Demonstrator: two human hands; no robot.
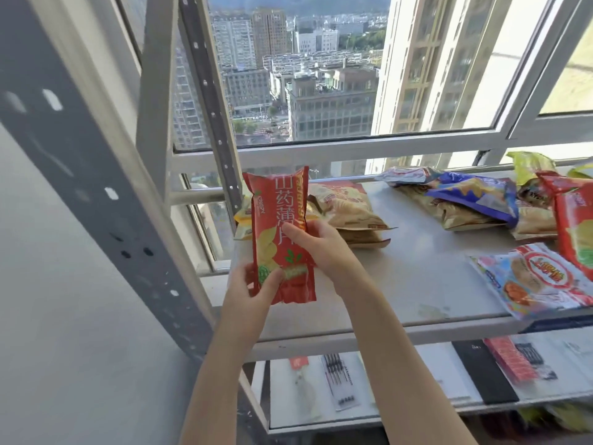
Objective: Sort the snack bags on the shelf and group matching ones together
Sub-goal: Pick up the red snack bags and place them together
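A red snack bag (276, 216) with white characters is held upright over the left end of the white shelf (417, 274). My left hand (253, 284) grips its lower left edge, thumb across the front. My right hand (317, 245) holds its right side at mid height. Behind it lie stacked beige chip bags (346, 207). A mixed pile at the far right holds a blue bag (475, 194), beige bags, a yellow-green bag (529, 165) and another red bag (574, 226). A white and pink bag (532, 281) lies near the front right edge.
A grey perforated shelf upright (96, 175) runs diagonally on the left, a second one (208, 91) behind. A window with white frame (353, 149) is directly behind the shelf. The lower shelf (417, 396) holds packaged small items and a black flat box (484, 370).
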